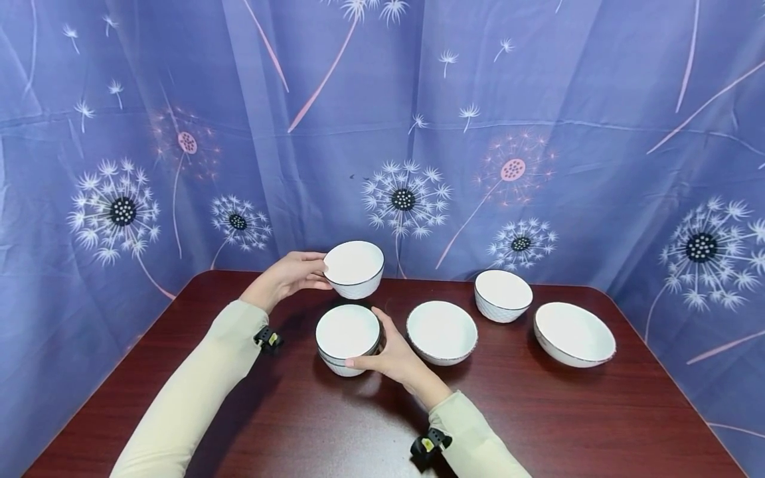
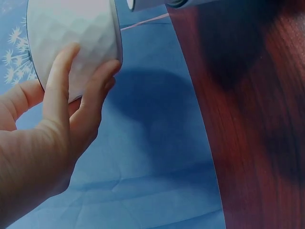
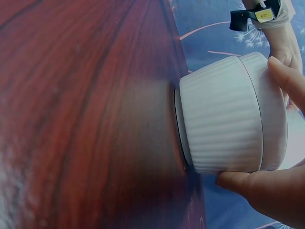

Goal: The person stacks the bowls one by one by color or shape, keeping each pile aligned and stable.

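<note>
In the head view my left hand (image 1: 293, 275) holds a white bowl (image 1: 354, 263) with a thin dark rim by its left side, raised near the table's back edge. Fingers spread along the dimpled outer wall of this bowl (image 2: 90, 28) in the left wrist view, with the thumb near its rim. Just in front of it, my right hand (image 1: 394, 352) grips a stack of two white bowls (image 1: 348, 332) from the right, thumb at the near side. Vertical ribs mark the lower bowl (image 3: 219, 119) in the right wrist view; its base is close over the tabletop.
To the right of the stack stand a shallow white bowl (image 1: 442, 332), a deeper dark-rimmed bowl (image 1: 503, 292) farther back, and a wide bowl (image 1: 575, 334). All rest on a dark red wooden table (image 1: 568, 418). A blue dandelion-print curtain (image 1: 335, 166) hangs behind.
</note>
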Motion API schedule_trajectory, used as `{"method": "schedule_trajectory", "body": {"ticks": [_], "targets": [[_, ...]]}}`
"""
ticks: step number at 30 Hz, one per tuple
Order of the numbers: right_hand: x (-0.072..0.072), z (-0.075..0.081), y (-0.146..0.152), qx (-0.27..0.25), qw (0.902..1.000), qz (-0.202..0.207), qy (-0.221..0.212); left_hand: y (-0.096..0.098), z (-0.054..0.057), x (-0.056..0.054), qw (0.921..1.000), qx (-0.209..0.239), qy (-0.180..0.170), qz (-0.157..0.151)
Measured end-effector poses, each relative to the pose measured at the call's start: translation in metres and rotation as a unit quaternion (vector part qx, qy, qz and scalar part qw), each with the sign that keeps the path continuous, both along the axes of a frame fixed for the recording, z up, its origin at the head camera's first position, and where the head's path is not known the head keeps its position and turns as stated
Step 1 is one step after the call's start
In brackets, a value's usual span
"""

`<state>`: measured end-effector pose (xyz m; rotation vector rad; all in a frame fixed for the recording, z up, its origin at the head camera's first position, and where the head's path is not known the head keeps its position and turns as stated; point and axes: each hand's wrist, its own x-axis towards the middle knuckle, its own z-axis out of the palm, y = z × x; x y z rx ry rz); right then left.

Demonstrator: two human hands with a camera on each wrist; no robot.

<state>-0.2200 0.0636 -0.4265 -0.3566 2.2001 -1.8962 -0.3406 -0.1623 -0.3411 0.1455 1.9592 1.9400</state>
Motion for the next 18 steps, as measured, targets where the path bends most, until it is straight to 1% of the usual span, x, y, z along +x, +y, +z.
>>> {"method": "schedule_trajectory", "body": {"ticks": [7, 12, 18], "targets": [[0.0, -0.003, 0.001, -0.01, 0.9999, 0.002, -0.002, -0.002, 0.003, 0.008, 0.9999, -0.009, -0.006, -0.004], [0.0, -0.003, 0.001, -0.01, 0.9999, 0.007, -0.003, -0.003, 0.004, 0.015, 0.9998, -0.016, -0.006, 0.0], [-0.001, -0.002, 0.0, -0.012, 0.9999, 0.01, 0.005, -0.007, 0.003, 0.022, 0.9998, -0.017, 0.0, -0.011]]}}
